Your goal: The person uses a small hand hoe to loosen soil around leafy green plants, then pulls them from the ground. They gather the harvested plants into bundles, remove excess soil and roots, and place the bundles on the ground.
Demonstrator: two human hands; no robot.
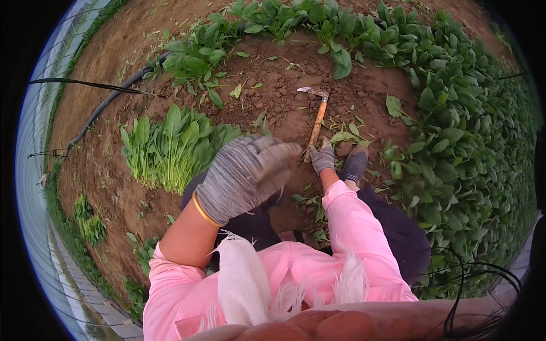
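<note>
My left hand [247,174], in a grey knitted work glove with a yellow band at the wrist, is raised close to the camera, its fingers slightly curled and blurred; nothing shows in it. Low by the soil, my right hand [323,157], gloved too, is at the lower end of the wooden handle of a small hand sickle [319,117]. The sickle's metal blade points left over the loose soil. Whether my fingers close round the handle is hard to tell. Left of my raised hand, cut spinach [170,145] lies in a neat row, stems towards me.
Growing spinach [460,140] fills the right side and curves across the top. A black hose [102,106] runs along the upper left. Smaller spinach bunches [88,219] lie at the far left. My shoe [355,164] is beside my right hand. Loose leaves [345,135] litter the soil.
</note>
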